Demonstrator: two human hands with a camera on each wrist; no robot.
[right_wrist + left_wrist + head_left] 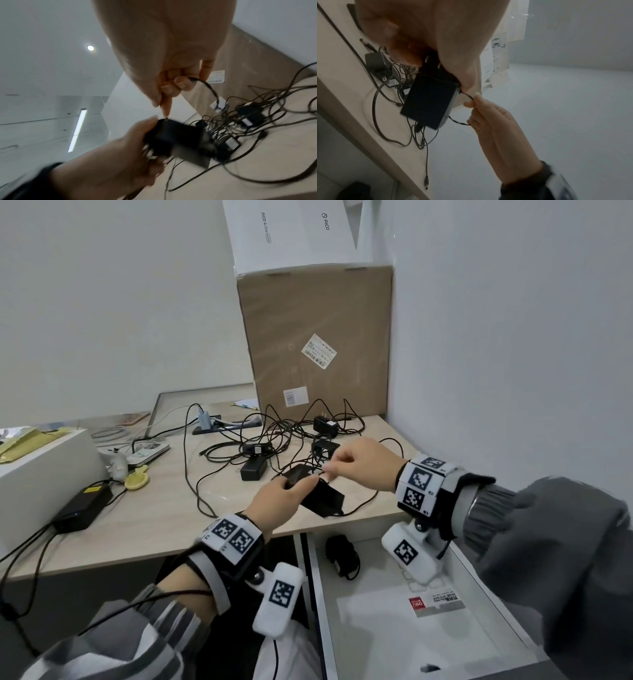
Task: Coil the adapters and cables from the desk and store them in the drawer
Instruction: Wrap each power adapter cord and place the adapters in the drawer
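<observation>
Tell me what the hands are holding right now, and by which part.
The left hand grips a black adapter by its end. The right hand pinches that adapter's thin cable close to where it leaves the body.

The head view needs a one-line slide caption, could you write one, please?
Left hand grips a black adapter while right hand pinches its cable above the open drawer.

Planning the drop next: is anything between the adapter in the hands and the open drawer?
Nothing solid. The adapter sits in the left hand above the desk edge, the drawer open just below. But its cable, pinched by the right hand, trails uncoiled across the desk.
</observation>
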